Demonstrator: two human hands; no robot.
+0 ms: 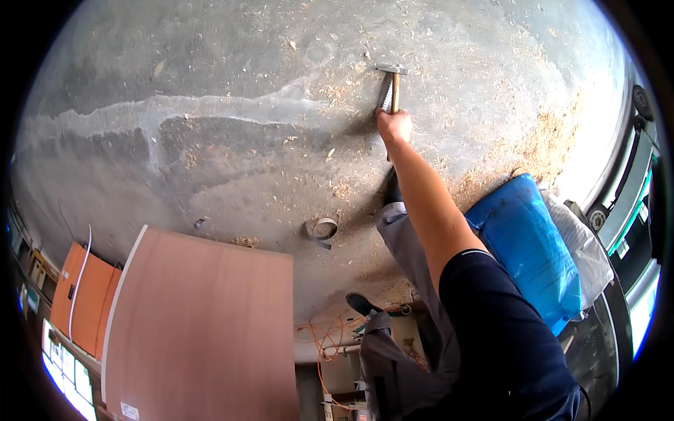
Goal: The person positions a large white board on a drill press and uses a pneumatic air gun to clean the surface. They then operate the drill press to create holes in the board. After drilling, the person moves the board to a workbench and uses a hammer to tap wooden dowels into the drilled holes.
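Note:
My right arm reaches far forward over the concrete floor. At its end my right hand (395, 126) is closed round the wooden handle of a hammer (394, 88), whose metal head points away from me. Beside the handle shows a thin pale strip with a ridged edge (387, 97); whether my hand holds it too, I cannot make out. A dark shadow falls just left of the hand. My left hand is outside the picture.
A large brown wood-grain panel (210, 316) fills the lower left, beside an orange board (88, 302). A coiled strip (325, 228) lies on the floor (246, 63) among wood shavings. Right of my arm are a blue sack (526, 245) and a white sack (579, 242). An orange cord (323, 344) tangles near my feet.

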